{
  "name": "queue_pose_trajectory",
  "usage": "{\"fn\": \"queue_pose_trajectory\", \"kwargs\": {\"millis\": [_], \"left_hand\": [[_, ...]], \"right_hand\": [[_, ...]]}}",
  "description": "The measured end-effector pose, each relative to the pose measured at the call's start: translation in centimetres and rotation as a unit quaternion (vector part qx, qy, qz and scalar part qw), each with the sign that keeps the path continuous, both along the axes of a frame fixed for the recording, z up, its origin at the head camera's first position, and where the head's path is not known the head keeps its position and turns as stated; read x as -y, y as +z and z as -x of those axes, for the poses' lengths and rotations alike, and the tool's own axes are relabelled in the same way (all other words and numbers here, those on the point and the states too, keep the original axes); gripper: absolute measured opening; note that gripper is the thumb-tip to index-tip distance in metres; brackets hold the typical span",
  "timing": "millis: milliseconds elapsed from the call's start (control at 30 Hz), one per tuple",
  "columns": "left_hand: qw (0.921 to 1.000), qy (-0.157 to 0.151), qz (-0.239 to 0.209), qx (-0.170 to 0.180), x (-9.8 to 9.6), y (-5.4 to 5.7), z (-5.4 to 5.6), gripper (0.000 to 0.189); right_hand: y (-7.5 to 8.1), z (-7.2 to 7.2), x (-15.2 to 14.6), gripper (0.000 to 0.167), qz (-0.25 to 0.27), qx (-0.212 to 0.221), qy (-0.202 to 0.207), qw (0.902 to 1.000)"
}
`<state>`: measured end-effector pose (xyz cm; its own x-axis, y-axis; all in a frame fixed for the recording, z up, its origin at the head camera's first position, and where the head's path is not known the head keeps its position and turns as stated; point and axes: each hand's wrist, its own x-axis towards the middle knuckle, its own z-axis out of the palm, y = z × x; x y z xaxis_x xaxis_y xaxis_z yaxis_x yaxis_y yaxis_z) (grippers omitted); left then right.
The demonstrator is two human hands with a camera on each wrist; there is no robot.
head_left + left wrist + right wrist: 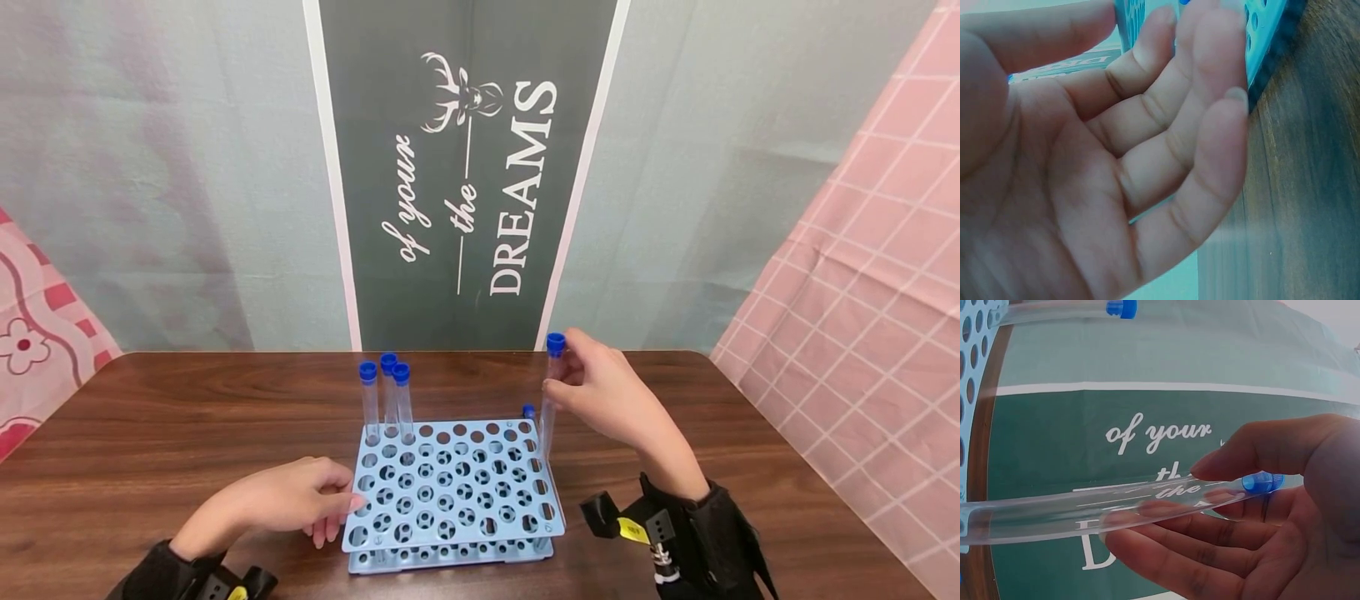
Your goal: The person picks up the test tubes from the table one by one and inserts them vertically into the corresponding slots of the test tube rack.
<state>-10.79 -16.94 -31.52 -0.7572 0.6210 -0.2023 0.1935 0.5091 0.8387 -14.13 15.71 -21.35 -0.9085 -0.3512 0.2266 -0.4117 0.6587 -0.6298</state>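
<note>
A light-blue test tube rack (450,492) with rows of round holes stands on the table. Three clear test tubes with blue caps, one of them this tube (405,408), are upright at its back left corner. My right hand (600,387) holds another blue-capped test tube (1085,509) between thumb and fingers, over the rack's right edge. That tube's lower end meets the rack; how deep it sits I cannot tell. At the rack's left edge, my left hand (288,496) grips the top plate, thumb above and curled fingers (1219,144) below.
Behind the rack's back right corner shows a blue cap (528,412); the rest of it is hidden. The brown wooden table (187,400) ends at a printed curtain (465,250). Pink cloths (862,250) hang at both sides.
</note>
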Motion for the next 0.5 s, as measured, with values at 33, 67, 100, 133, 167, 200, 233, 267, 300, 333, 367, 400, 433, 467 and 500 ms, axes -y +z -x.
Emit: {"fn": "queue_pose_trajectory", "kwargs": {"millis": [33,67,100,133,167,200,233,267,300,333,367,400,433,467,500], "left_hand": [[1.0,0.0,0.0,0.0,0.0,0.0,0.0,0.028],[1.0,-0.001,0.0,0.0,0.0,0.0,0.0,0.028],[1.0,-0.001,0.0,-0.001,0.0,0.0,0.0,0.028],[1.0,-0.001,-0.001,-0.001,0.0,0.0,0.0,0.028],[1.0,-0.001,-0.001,-0.001,0.0,0.0,0.0,0.028],[1.0,-0.002,-0.001,-0.001,0.0,0.0,0.0,0.028],[1.0,-0.002,0.001,-0.002,0.0,0.0,0.0,0.028],[1.0,-0.001,0.002,-0.003,0.0,0.0,0.0,0.028],[1.0,-0.001,0.003,-0.004,0.0,0.0,0.0,0.029],[1.0,-0.001,0.004,-0.005,0.1,0.0,0.0,0.029],[1.0,-0.001,0.005,-0.005,0.1,0.0,0.0,0.029],[1.0,-0.001,0.006,-0.006,0.1,0.0,0.0,0.03],[1.0,-0.001,0.007,-0.007,0.1,0.0,0.1,0.03],[1.0,-0.001,0.006,-0.008,0.1,0.0,0.1,0.03],[1.0,0.0,0.005,-0.008,0.1,0.0,0.1,0.03]], "right_hand": [[0.1,0.0,0.1,0.014,0.001,0.0,0.003,1.0],[0.1,0.0,0.2,0.014,0.004,0.0,0.006,1.0],[0.1,0.0,0.3,0.014,0.006,-0.001,0.008,1.0],[0.2,-0.1,0.4,0.014,0.007,0.0,0.009,0.9999],[0.2,-0.1,0.5,0.014,0.008,-0.001,0.01,0.9999],[0.2,-0.1,0.6,0.014,0.009,0.0,0.011,0.9999],[0.2,0.0,0.7,0.014,0.01,0.001,0.011,0.9999],[0.2,0.0,0.7,0.014,0.01,0.002,0.012,0.9999],[0.2,0.0,0.8,0.014,0.01,0.003,0.012,0.9999],[0.2,0.0,0.9,0.014,0.01,0.004,0.013,0.9998],[0.2,0.0,1.0,0.014,0.01,0.003,0.015,0.9998],[0.2,0.1,1.1,0.014,0.01,0.004,0.017,0.9998],[0.2,0.1,1.1,0.014,0.009,0.003,0.018,0.9998],[0.3,0.1,1.2,0.014,0.008,0.002,0.018,0.9998],[0.3,0.2,1.3,0.014,0.007,0.002,0.019,0.9998]]}}
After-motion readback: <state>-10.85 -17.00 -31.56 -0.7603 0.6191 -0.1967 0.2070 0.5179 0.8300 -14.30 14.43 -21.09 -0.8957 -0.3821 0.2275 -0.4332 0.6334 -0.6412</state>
